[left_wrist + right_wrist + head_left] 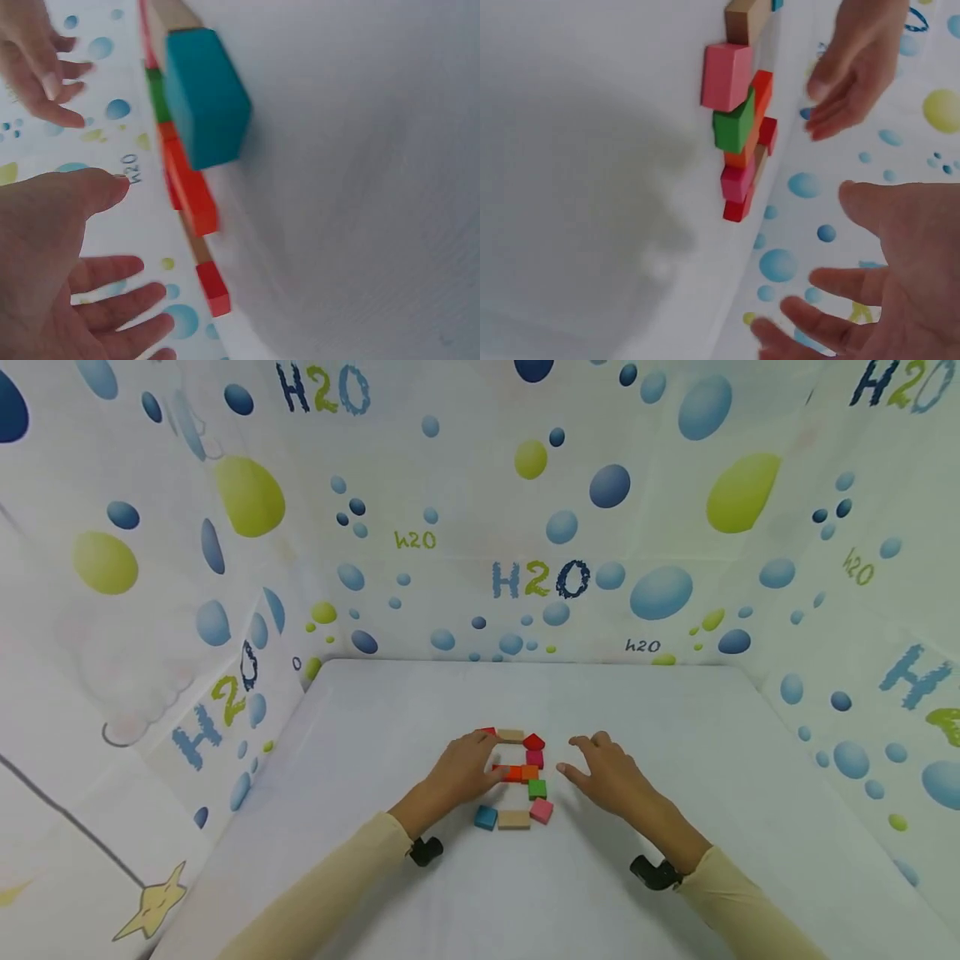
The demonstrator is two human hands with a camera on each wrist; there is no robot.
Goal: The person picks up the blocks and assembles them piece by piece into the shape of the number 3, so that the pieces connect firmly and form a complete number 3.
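Several toy blocks form a shape like a 3 on the white surface. Its top row has a red block (488,731), a wooden block (511,737) and a pointed red block (533,741); a magenta block (534,760) lies below. An orange-red block (513,773) and an orange block (530,772) make the middle bar. Below come a green block (537,789), a pink block (727,76), a second wooden block (513,820) and a blue block (206,97). My left hand (465,767) hovers by the left side, fingers spread, holding nothing. Empty too, my right hand (611,775) is held apart from the blocks' right side.
The white tabletop (390,710) spreads around the blocks. A white sheet (465,468) with blue and green dots and H2O lettering hangs behind and at both sides. Dark wrist cameras, one on the left wrist (426,851) and one on the right (655,872), sit below the hands.
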